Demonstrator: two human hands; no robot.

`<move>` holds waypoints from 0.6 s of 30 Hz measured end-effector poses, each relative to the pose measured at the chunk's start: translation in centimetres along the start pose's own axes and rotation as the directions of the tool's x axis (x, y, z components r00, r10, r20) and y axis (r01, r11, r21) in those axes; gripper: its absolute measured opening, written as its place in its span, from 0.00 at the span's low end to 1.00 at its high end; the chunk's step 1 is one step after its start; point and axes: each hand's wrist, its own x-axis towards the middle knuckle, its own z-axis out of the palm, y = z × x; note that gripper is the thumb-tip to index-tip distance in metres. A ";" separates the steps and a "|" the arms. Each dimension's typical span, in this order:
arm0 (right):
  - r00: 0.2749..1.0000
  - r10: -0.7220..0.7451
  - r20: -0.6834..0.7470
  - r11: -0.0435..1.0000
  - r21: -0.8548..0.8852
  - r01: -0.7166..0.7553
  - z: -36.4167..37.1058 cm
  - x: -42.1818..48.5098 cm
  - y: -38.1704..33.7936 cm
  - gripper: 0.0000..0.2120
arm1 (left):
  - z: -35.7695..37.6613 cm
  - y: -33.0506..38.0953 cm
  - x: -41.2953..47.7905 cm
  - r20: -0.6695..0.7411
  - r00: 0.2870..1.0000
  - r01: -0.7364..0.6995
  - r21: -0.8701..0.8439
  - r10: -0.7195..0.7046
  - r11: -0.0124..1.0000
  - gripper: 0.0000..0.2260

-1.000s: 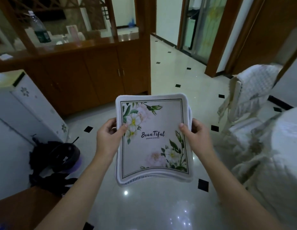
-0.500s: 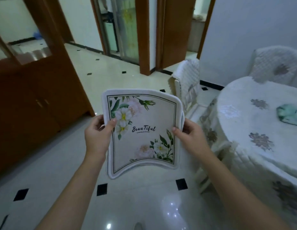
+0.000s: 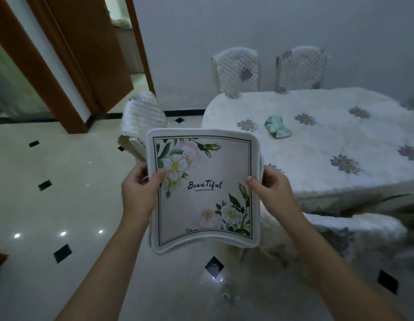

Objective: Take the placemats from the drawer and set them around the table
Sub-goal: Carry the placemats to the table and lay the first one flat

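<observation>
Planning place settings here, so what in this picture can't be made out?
Head view:
placemats: the top one covers the stack, so the count is unknown.
table: right end cut off by the frame edge.
green object on the table: too blurred to identify.

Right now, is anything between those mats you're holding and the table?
Nothing visible blocks the way from the placemats to the table. A covered chair stands at its near side, and a green cloth lies on top.
</observation>
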 end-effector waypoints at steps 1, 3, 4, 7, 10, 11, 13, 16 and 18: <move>1.000 0.012 -0.019 1.000 0.000 -0.012 -0.2 1.6 0.6 0.07 | 1.1 -0.3 1.4 0.014 1.000 0.004 0.002 -0.004 1.000 0.05; 0.999 0.025 -0.044 1.000 -0.004 -0.025 0.0 4.9 1.6 0.06 | 2.8 -0.7 4.1 0.023 1.000 0.011 0.011 -0.011 1.000 0.06; 0.998 0.028 -0.048 1.000 -0.004 -0.028 0.3 6.6 2.0 0.05 | 3.4 -0.8 5.5 0.015 1.000 0.017 0.020 -0.018 1.000 0.07; 0.999 0.030 -0.039 1.000 0.001 -0.030 1.6 11.2 2.4 0.04 | 4.6 -0.8 9.6 -0.019 0.999 0.042 0.029 -0.041 0.999 0.09; 1.000 0.024 -0.013 1.000 0.011 -0.024 2.5 15.9 2.2 0.04 | 6.0 -0.7 13.4 -0.039 0.998 0.054 0.019 -0.054 0.998 0.08; 1.000 0.024 -0.011 1.000 0.004 -0.024 2.6 17.2 2.2 0.05 | 6.6 -0.7 14.6 -0.041 0.997 0.062 0.018 -0.061 0.998 0.07; 0.999 0.031 -0.031 1.000 -0.004 -0.031 2.0 19.2 2.4 0.05 | 8.4 -0.8 16.8 -0.023 0.996 0.085 0.020 -0.084 0.996 0.05; 0.990 0.065 -0.124 0.998 0.004 -0.065 -0.3 20.9 3.1 0.05 | 12.5 -1.2 20.0 0.079 0.990 0.118 0.032 -0.120 0.993 0.05; 0.976 0.094 -0.199 0.995 -0.004 -0.097 -2.1 21.5 3.8 0.04 | 16.0 -1.8 22.1 0.171 0.978 0.114 0.061 -0.123 0.992 0.05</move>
